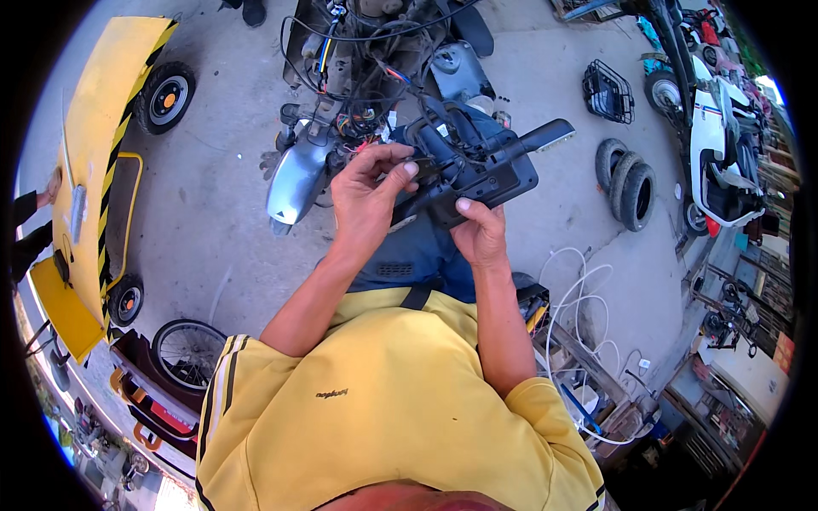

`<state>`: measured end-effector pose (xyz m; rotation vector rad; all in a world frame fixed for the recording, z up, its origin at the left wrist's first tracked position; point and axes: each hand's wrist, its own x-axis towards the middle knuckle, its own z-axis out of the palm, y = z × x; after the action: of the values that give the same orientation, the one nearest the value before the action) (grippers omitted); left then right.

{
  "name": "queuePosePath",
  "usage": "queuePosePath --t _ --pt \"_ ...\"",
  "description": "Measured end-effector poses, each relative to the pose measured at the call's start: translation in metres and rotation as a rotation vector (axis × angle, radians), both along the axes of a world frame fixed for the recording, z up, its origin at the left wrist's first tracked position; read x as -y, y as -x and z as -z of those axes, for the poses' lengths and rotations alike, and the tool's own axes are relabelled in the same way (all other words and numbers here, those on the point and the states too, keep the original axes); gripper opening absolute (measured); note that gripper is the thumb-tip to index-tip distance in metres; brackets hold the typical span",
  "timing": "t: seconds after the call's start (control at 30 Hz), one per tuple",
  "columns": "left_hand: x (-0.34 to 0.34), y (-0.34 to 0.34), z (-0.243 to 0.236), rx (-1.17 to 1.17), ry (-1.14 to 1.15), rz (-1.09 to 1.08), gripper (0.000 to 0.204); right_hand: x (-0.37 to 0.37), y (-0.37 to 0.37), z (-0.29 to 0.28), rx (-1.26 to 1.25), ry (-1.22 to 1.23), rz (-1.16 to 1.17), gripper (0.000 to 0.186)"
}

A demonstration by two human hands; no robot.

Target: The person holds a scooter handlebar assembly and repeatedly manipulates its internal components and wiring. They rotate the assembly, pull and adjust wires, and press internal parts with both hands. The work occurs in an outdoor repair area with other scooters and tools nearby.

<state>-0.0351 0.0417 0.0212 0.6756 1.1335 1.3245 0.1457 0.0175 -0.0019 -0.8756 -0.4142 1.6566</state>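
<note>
A black plastic housing [503, 177] with cables, apparently a vehicle panel, is held in front of me above my lap. My right hand [482, 234] grips its near edge, with the thumb on top and the fingers mostly hidden beneath. At its left end, my left hand [372, 183] pinches a small dark piece [423, 167] between thumb and fingers; its kind is not clear. Just beyond are the partly stripped vehicle's loose wires [362, 123] in several colours. Left of them is a silver fender [300, 175].
A yellow cart [94, 128] with small wheels stands at the left, another person's hand [54, 186] at its edge. To the right are three tyres [637, 196], a black wire basket [607, 91] and a white scooter [711, 145]. A white hose [558, 328] coils near my right elbow.
</note>
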Motion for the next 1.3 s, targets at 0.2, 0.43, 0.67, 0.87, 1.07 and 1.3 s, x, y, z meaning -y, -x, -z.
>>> queuePosePath --t 0.2,0.43,0.67,0.87,1.07,1.3 --pt "0.001 -0.011 0.004 -0.210 0.044 0.023 0.016 -0.001 -0.008 0.012 -0.058 -0.002 -0.028 0.065" --pt "0.007 -0.005 0.006 -0.585 -0.204 0.036 0.012 -0.003 -0.001 0.006 -0.070 -0.005 -0.026 0.058" --pt "0.013 -0.001 0.000 -0.631 -0.136 -0.017 0.011 -0.004 0.002 0.003 -0.169 -0.001 -0.038 0.058" --pt "0.007 -0.009 -0.011 -0.685 -0.212 -0.110 0.012 -0.002 0.002 0.006 -0.187 0.006 -0.079 0.058" --pt "-0.006 -0.012 -0.020 -1.086 -0.449 -0.138 0.014 0.001 0.002 0.003 -0.185 0.014 -0.076 0.057" --pt "-0.014 -0.014 -0.017 -1.121 -0.491 -0.139 0.017 0.000 0.001 0.008 -0.183 0.022 -0.063 0.057"
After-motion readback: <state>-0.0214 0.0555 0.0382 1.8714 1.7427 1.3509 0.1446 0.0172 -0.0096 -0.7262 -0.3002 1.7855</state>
